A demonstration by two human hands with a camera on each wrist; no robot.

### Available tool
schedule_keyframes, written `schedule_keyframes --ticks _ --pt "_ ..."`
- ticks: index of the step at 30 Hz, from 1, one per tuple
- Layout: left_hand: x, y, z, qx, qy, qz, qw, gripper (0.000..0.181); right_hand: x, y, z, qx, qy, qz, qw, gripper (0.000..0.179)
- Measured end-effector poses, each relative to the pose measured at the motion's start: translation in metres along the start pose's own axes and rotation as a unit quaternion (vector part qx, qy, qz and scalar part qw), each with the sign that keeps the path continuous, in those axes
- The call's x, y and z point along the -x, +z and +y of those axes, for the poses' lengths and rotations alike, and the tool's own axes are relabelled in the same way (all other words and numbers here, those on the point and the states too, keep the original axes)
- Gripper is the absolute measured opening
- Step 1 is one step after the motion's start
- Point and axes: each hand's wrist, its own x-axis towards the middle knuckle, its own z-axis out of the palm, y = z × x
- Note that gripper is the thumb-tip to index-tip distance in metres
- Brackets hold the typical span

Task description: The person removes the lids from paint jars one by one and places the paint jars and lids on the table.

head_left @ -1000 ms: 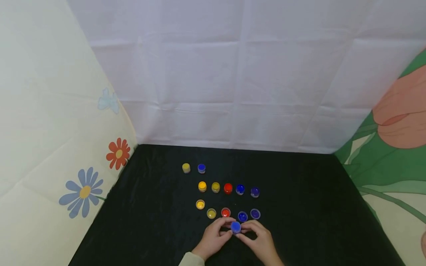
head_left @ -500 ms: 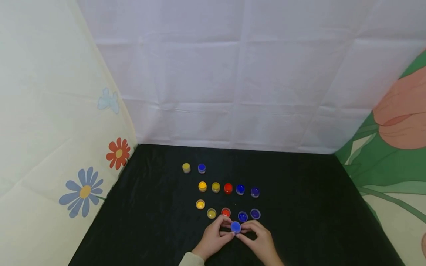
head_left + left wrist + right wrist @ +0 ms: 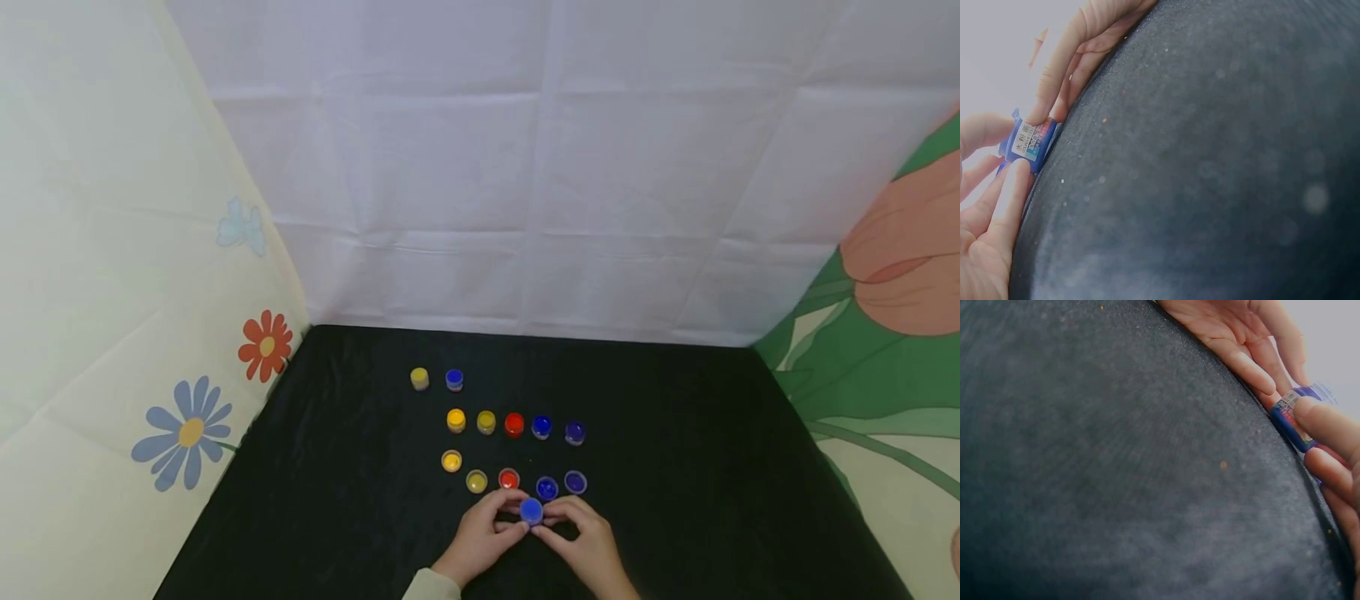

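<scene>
A small blue paint pot with a pale blue top stands between my two hands at the front of the black cloth. My left hand holds its left side between thumb and fingers. From the right, my right hand pinches it the same way. In the left wrist view, the paint pot shows a white label with printed characters, low against the cloth. Fingertips of both hands partly cover the paint pot in the right wrist view. Just beyond the hands lie a red lid and a blue lid, both shallow and round.
More lids, yellow, olive and purple, share the front row. Behind them stand several paint pots, including a red pot. Farther back are a yellow-topped pot and a blue-topped pot. White fabric hangs behind the table.
Both hands keep their hold on the blue paint pot, with almost no movement. The pots and lids on the cloth stay where they were.
</scene>
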Motion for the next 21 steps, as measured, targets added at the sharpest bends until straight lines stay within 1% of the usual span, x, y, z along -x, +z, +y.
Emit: schedule_keyframes --ticks 11,16,21 --pt "0.0003 0.0007 0.0015 0.025 -0.009 0.002 0.9996 0.029 0.0002 -0.0006 -0.0008 -0.006 -0.002 -0.006 1.0 0.039" --pt "0.0002 0.001 0.0015 0.025 -0.005 0.003 0.9997 0.029 -0.0004 -0.0005 -0.0014 -0.004 0.009 -0.007 0.9999 0.039" --pt "-0.0002 0.0005 0.0 0.019 -0.002 0.0 0.9998 0.032 -0.0009 -0.001 -0.0033 -0.005 0.011 -0.005 0.9999 0.038"
